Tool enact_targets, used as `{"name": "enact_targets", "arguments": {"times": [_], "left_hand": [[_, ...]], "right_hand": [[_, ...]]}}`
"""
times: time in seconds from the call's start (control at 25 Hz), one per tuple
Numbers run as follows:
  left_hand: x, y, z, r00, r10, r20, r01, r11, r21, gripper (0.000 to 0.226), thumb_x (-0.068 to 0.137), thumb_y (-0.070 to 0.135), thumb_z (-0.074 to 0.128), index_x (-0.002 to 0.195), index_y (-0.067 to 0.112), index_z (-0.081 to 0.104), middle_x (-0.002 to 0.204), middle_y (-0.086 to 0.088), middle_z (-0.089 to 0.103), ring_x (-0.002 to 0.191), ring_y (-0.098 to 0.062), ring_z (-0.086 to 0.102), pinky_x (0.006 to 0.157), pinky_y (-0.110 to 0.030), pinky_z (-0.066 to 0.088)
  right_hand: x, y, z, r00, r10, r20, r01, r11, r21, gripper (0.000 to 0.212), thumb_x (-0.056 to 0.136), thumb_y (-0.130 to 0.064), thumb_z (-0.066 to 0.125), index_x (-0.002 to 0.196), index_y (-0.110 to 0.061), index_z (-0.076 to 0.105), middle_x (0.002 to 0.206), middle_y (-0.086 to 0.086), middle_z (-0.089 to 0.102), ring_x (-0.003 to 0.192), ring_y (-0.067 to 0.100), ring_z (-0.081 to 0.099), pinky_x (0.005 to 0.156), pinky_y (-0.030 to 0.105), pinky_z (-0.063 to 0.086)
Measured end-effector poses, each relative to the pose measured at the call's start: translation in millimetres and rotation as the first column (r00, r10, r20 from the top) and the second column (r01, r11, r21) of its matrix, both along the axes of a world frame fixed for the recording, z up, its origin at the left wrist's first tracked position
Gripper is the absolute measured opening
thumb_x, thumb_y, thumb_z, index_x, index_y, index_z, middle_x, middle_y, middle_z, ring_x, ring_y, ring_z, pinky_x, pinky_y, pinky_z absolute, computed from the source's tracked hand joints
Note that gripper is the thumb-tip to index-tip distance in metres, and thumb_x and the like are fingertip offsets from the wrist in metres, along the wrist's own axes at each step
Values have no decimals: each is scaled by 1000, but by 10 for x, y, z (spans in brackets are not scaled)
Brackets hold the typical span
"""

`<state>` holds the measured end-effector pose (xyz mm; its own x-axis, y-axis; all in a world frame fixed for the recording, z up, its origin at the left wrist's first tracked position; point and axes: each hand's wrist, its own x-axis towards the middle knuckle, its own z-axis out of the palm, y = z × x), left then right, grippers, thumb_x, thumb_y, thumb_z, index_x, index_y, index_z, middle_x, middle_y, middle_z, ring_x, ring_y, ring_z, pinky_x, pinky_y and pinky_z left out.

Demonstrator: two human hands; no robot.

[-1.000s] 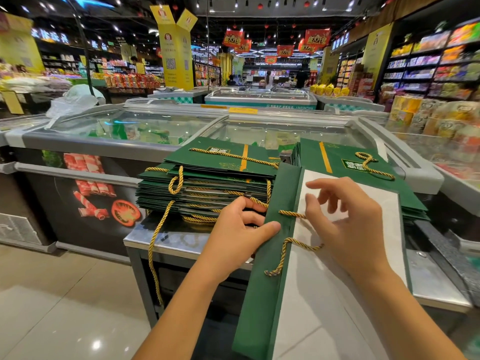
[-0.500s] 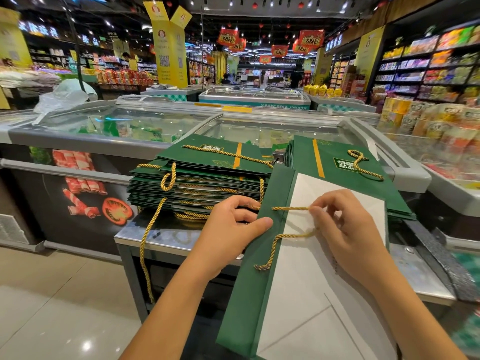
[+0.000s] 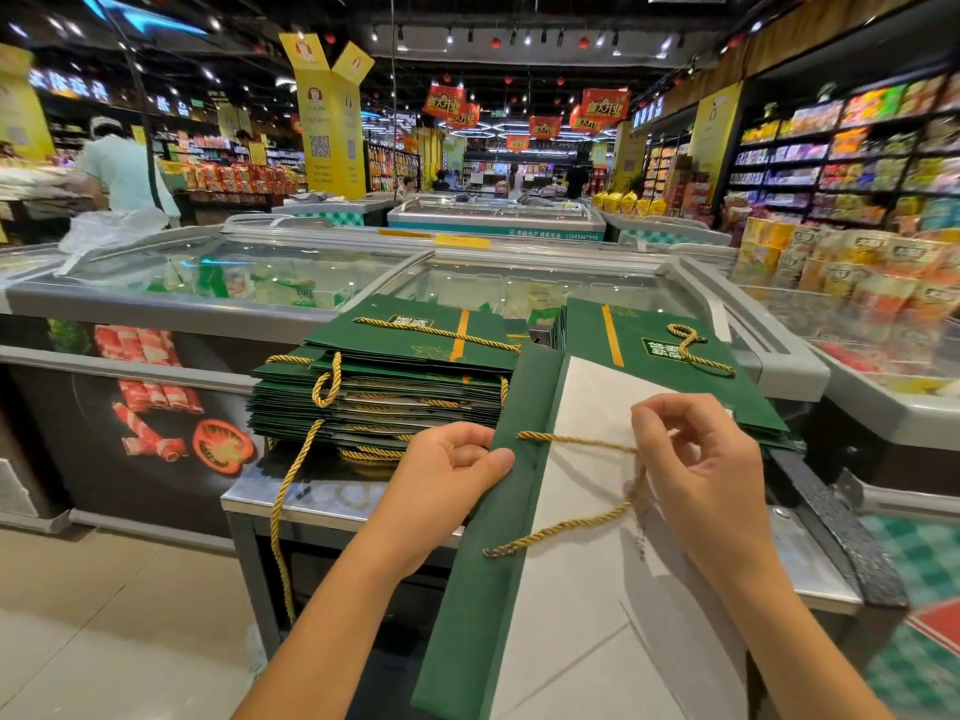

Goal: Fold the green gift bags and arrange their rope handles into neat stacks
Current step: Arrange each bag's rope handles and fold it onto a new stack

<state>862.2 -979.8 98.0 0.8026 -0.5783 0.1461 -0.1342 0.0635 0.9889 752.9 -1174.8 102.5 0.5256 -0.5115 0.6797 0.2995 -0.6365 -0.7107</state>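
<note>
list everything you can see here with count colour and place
table: one, silver metal, in front
left bag stack: one, green, on the table
right bag stack: one, green, beside it
gift bag: one, green outside and white inside, held over the table's near edge
rope handle: one, gold, on that bag
chest freezers: several, grey with glass lids, behind the table
shelved goods: many, multicoloured, far right
banners: several, red, hanging overhead
left hand: one, grips the gift bag's green edge
right hand: one, pinches the rope handle

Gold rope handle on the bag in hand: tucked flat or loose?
Loose: the gold rope handle loops off the green paper gift bag, pinched by the right hand; left hand grips the bag's edge.
</note>
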Motion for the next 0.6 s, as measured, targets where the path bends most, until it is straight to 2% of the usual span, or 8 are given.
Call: {"name": "enact_targets", "arguments": {"times": [0.08, 0.16, 0.2, 0.28, 0.36, 0.4, 0.48, 0.6], "left_hand": [[-28, 28, -11, 999, 40, -12, -41, 996, -84, 13, 98, 7, 61, 107, 9, 70, 92, -10, 79, 84, -22, 76, 70, -30, 61], [-62, 56, -8, 995, 81, -57, -91, 976, -196, 14, 97, 6, 60, 108, 8, 70, 95, -11, 78, 85, -23, 76, 69, -29, 61], [-78, 63, 0, 991, 101, -82, -118, 962, -245, 15, 97, 7, 60, 109, 8, 69, 96, -12, 78, 86, -23, 76, 68, -29, 61], [-111, 61, 30, 983, 143, -114, -171, 939, -299, 16, 96, 10, 61, 110, 9, 69, 96, -11, 78, 86, -23, 76, 67, -29, 62], [-135, 41, 81, 975, 176, -138, -211, 926, -312, 15, 95, 16, 63, 108, 11, 70, 95, -10, 79, 84, -21, 76, 66, -30, 63], [-148, 32, 112, 972, 177, -153, -218, 925, -311, 17, 93, 20, 64, 107, 11, 71, 95, -10, 79, 83, -21, 76, 67, -31, 63], [-160, 34, 185, 975, 130, -182, -183, 931, -317, 23, 90, 24, 65, 107, 10, 72, 98, -12, 78, 84, -20, 74, 72, -31, 63], [-142, 60, 334, 978, 61, -198, -127, 931, -343, 19, 94, 10, 61, 110, 7, 71, 102, -14, 77, 85, -20, 73, 73, -28, 62]], "right_hand": [[-76, -2, 21, 990, -144, -15, 140, 978, -152, 5, 95, -23, 67, 100, -23, 67, 102, -5, 64, 95, 17, 58, 80, 35, 51], [-193, -57, 66, 960, -273, -57, 255, 941, -223, 26, 93, -29, 68, 118, -23, 63, 114, -3, 57, 107, 16, 51, 92, 36, 45], [-266, -83, 97, 951, -293, -96, 272, 945, -182, 35, 92, -28, 70, 125, -22, 60, 116, -2, 56, 105, 15, 52, 92, 34, 45], [-403, -89, 181, 969, -191, -156, 200, 978, 50, 41, 91, -24, 72, 130, -25, 57, 108, -3, 63, 90, 9, 62, 78, 26, 53], [-481, -69, 242, 995, -23, -98, 54, 944, 325, 31, 91, -16, 72, 120, -25, 62, 94, 1, 71, 80, 6, 70, 64, 20, 58], [-500, -66, 262, 998, 7, -61, 19, 908, 418, 27, 91, -13, 73, 114, -25, 65, 91, 2, 73, 79, 6, 72, 63, 20, 59], [-518, -86, 307, 1000, -7, -16, 14, 861, 508, 23, 88, -13, 75, 109, -22, 69, 90, 2, 76, 80, 10, 75, 67, 22, 62], [-516, -130, 432, 999, -26, 37, 2, 838, 546, 22, 86, -14, 78, 107, -14, 71, 92, 4, 77, 75, 6, 73, 64, 17, 59]]}}
